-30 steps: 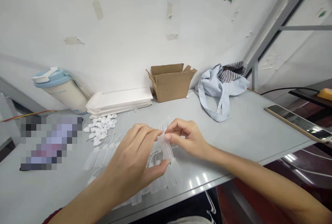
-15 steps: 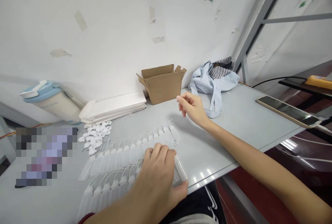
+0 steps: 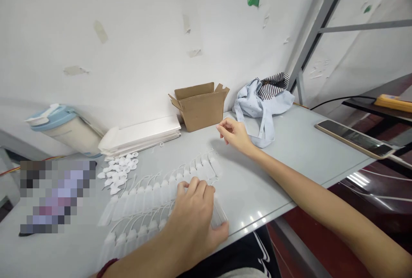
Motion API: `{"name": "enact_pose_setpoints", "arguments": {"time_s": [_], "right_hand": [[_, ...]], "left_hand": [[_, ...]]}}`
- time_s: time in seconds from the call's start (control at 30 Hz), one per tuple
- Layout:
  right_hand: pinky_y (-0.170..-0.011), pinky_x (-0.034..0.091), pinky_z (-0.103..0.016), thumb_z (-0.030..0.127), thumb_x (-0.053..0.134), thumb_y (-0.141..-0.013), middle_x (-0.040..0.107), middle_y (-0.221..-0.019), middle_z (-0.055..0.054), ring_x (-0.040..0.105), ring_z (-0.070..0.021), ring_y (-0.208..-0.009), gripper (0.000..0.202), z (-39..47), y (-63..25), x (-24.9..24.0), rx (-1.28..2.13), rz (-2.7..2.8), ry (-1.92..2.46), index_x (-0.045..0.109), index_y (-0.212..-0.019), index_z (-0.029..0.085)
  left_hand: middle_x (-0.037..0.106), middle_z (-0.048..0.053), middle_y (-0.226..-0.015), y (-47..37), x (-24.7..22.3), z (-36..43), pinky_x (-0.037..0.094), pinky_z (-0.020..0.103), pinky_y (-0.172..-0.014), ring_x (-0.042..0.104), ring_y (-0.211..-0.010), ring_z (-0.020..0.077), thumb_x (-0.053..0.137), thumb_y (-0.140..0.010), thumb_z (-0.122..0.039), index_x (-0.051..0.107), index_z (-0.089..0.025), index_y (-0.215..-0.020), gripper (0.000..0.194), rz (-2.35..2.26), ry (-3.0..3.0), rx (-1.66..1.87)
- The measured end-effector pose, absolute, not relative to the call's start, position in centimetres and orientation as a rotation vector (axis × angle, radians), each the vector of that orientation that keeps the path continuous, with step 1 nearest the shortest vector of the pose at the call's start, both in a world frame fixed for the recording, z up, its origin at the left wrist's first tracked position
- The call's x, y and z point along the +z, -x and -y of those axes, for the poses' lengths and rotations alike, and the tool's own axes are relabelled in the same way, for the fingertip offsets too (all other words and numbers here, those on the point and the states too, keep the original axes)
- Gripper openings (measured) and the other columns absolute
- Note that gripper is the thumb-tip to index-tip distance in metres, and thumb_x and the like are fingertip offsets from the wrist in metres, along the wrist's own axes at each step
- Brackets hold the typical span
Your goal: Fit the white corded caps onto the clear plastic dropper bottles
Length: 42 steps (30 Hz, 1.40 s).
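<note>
My left hand [image 3: 195,216] lies over the right end of the front row of translucent plastic sleeves [image 3: 141,233]. Its fingers curl over the top and the thumb presses the near right side, covering the pieces underneath. Each sleeve has a white neck and a thin loop. Behind it runs a second row of the same sleeves [image 3: 151,194], lying side by side. Above the table, beyond that row's right end, my right hand [image 3: 236,135] is closed with thumb and fingertips together. Whatever the pinch may hold is too small to make out.
Small white plastic pieces [image 3: 117,170] are heaped left of the rows, before a stack of white sheets [image 3: 141,134]. A cardboard box [image 3: 204,110], cloth bag [image 3: 265,104] and lidded cup [image 3: 71,132] stand by the wall. A phone [image 3: 354,138] lies right.
The view has shifted slightly. Both hands appear a little further left in the picture, with their finger positions almost the same.
</note>
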State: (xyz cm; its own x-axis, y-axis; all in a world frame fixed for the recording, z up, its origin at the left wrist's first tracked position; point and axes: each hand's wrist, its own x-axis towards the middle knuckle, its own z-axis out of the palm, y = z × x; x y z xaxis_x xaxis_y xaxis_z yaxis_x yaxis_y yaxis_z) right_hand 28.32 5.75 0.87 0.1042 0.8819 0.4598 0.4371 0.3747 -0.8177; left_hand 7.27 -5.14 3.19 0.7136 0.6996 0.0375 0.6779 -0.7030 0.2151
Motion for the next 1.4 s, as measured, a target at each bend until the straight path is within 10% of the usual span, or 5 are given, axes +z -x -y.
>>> {"name": "enact_pose_setpoints", "arguments": {"time_s": [0.37, 0.73, 1.2, 1.4], "right_hand": [[-0.054, 0.043, -0.025, 0.029, 0.049, -0.086, 0.059, -0.063, 0.0, 0.052, -0.012, -0.05, 0.014, -7.5, -29.7, -0.3, 0.222, 1.613, 1.416, 0.052, -0.077, 0.018], [-0.096, 0.04, -0.044, 0.019, 0.053, -0.078, 0.054, -0.114, -0.019, 0.05, -0.0319, -0.112, 0.03, -10.0, -32.0, -2.3, -0.091, 1.951, 1.615, 0.055, -0.106, 0.01], [-0.106, 0.031, -0.049, 0.034, 0.041, -0.09, 0.039, -0.142, -0.024, 0.031, -0.0373, -0.134, 0.052, -11.3, -33.5, -4.2, -0.251, 2.116, 1.897, 0.044, -0.132, 0.003], [-0.106, 0.032, -0.041, 0.01, 0.037, -0.084, 0.048, -0.136, -0.019, 0.037, -0.0282, -0.13, 0.043, -12.5, -33.3, -4.1, -0.305, 2.162, 1.884, 0.047, -0.126, 0.004]], "left_hand": [[0.059, 0.01, -0.087, -7.3, 3.1, 5.2, 0.039, 0.048, -0.079, 0.049, -0.087, 0.0283, 0.054, -0.077, -0.033, 0.063, -0.013, -0.088, 0.025, -1.1, -2.706, 0.142], [0.059, 0.013, -0.101, -6.3, 4.0, 5.7, 0.039, 0.051, -0.084, 0.052, -0.093, 0.0311, 0.06, -0.075, -0.047, 0.053, -0.012, -0.116, 0.055, -1.126, -2.633, 0.233], [0.067, 0.014, -0.095, 1.3, 1.5, -11.7, 0.046, 0.04, -0.083, 0.062, -0.094, 0.0305, 0.043, -0.081, -0.02, 0.061, -0.009, -0.108, 0.035, -1.73, -2.458, 0.472], [0.067, 0.01, -0.098, 1.1, 0.8, -12.5, 0.048, 0.04, -0.084, 0.062, -0.094, 0.0251, 0.056, -0.084, -0.02, 0.065, -0.012, -0.097, 0.017, -1.726, -2.463, 0.404]]}}
